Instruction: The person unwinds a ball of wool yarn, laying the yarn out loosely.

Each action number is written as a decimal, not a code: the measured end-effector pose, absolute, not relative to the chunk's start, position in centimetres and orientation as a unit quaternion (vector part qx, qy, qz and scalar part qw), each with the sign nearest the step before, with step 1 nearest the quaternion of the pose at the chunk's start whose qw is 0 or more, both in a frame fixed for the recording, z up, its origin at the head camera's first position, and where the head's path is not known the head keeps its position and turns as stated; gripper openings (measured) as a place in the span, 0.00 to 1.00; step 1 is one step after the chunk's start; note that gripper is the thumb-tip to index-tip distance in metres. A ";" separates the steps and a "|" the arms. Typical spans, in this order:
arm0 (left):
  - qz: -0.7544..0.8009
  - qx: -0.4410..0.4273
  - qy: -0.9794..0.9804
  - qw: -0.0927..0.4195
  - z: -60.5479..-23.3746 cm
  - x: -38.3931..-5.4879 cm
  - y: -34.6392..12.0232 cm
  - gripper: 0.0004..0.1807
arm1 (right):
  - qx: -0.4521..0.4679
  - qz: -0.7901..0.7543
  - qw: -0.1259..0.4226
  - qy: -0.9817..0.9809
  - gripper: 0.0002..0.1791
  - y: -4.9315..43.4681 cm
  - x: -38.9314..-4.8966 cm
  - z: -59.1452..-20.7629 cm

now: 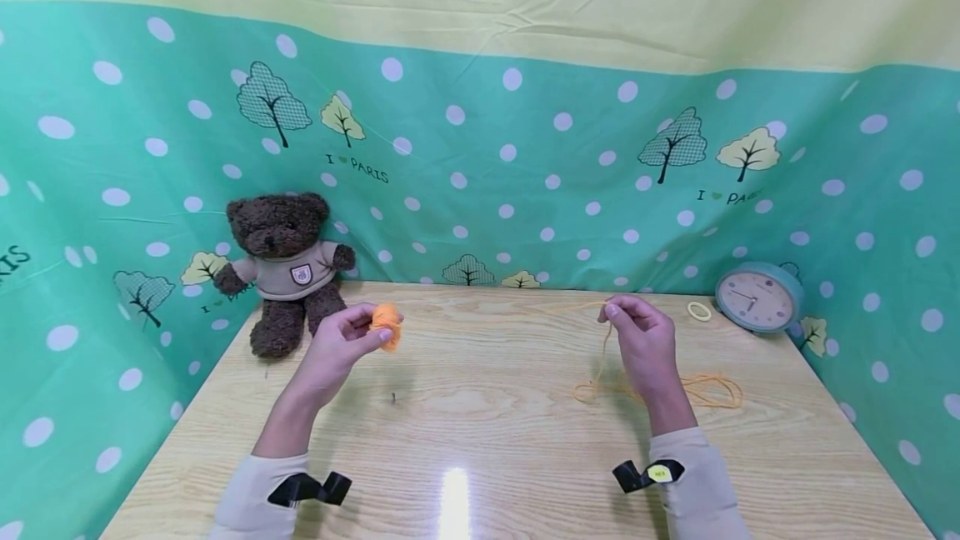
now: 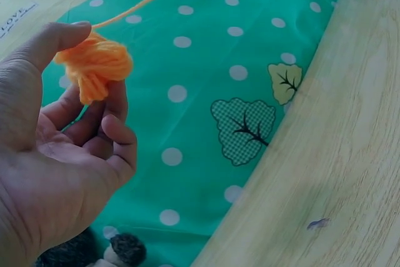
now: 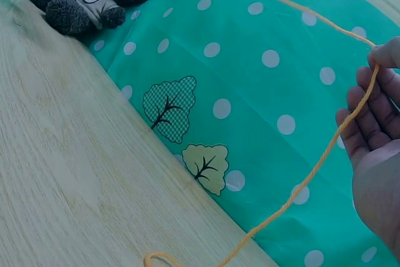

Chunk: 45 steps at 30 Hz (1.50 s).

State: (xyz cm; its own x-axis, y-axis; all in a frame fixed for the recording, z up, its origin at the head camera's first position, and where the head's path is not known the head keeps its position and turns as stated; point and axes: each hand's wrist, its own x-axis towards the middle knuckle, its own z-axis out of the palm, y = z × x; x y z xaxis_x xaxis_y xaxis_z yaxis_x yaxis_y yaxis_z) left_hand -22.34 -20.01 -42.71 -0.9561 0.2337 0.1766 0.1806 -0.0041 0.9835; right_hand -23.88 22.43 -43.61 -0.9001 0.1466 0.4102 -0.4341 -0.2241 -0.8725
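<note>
Between thumb and fingers, my left hand (image 1: 341,348) pinches a small wound ball of orange yarn (image 1: 386,323) above the left part of the table. In the left wrist view the yarn ball (image 2: 97,67) sits under the thumb, and a strand (image 2: 153,1) leads away from it. My right hand (image 1: 647,340) pinches the strand between thumb and forefinger, the other fingers loosely curled. From there the yarn (image 3: 322,161) hangs down to the table. Loose loops of orange yarn (image 1: 723,402) lie beside and partly behind the right forearm.
A brown teddy bear (image 1: 288,265) sits at the back left of the wooden table (image 1: 495,423). A round teal clock (image 1: 757,298) stands at the back right, beside a cream ring (image 1: 699,312). A small dark bit (image 1: 393,397) lies near the left hand. Green dotted cloth (image 1: 510,190) hangs behind.
</note>
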 end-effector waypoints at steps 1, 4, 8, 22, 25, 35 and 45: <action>0.694 0.150 0.703 0.020 -42.7 -22.3 -20.0 0.10 | 0.122 0.773 0.188 -0.594 0.08 22.4 -23.9 -43.6; 0.693 0.156 0.704 0.021 -42.8 -22.4 -20.1 0.10 | 0.121 0.773 0.187 -0.595 0.08 22.4 -23.8 -43.6; 0.683 0.147 0.715 0.017 -42.8 -22.4 -20.2 0.07 | 0.111 0.769 0.184 -0.602 0.06 22.5 -23.8 -43.5; 0.746 0.185 0.635 0.075 -43.0 -22.5 -20.4 0.06 | 0.080 0.771 0.193 -0.601 0.06 24.5 -23.6 -43.0; 0.760 0.178 0.620 0.081 -42.9 -22.4 -20.4 0.07 | 0.089 0.776 0.194 -0.593 0.06 24.6 -23.7 -43.1; 0.773 0.146 0.614 0.070 -42.9 -22.5 -20.6 0.10 | 0.067 0.771 0.197 -0.601 0.05 25.1 -23.6 -43.3; 0.772 0.101 0.626 0.039 -43.1 -22.7 -20.4 0.11 | 0.025 0.750 0.195 -0.631 0.10 26.7 -23.1 -43.2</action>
